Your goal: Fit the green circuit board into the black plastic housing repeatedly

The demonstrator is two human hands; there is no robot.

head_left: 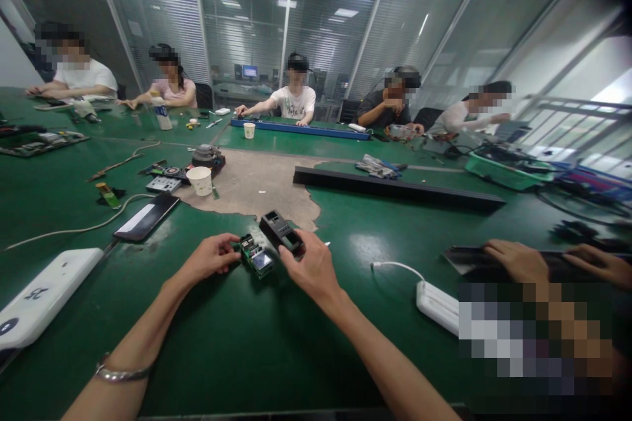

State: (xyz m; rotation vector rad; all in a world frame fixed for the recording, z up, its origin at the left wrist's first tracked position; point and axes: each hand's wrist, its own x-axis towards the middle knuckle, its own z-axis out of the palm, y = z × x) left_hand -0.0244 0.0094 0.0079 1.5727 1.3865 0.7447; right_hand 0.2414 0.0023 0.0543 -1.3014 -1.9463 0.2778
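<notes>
**Left hand [217, 255] on a circuit board [257, 258], black casing [281, 233] over in the right hand [315, 266]**

Far left on the green desk [222, 355] there's a chunky white slab-shaped device [54, 296], then a little bottle [108, 196] with green stuff in it. Next along is a dark phone [147, 218] lying flat, and further back a white paper cup [200, 181] near some loose electronic parts [168, 183].

Then the left hand: its grip is nearly closed, thumb and fingertips lightly pinching the board's left edge. The board's got a small screen and sits in front of the person, between the two hands. Can't tell if it's resting on the desk or lifted a bit.

Just right of it is the casing, tilted, its cutouts showing. The right hand's grip is wrapped around its lower right end, thumb at the near edge, fingers partly hidden.

Keep going right and there are gloves [379, 166] behind a long black bar [395, 189], then a smaller white device [437, 304] with a short cable. Past that, a green basket [508, 170] is piled with dark bits, and closer in, a co-worker's hands [521, 262] rest on a dark strip [467, 260].
</notes>
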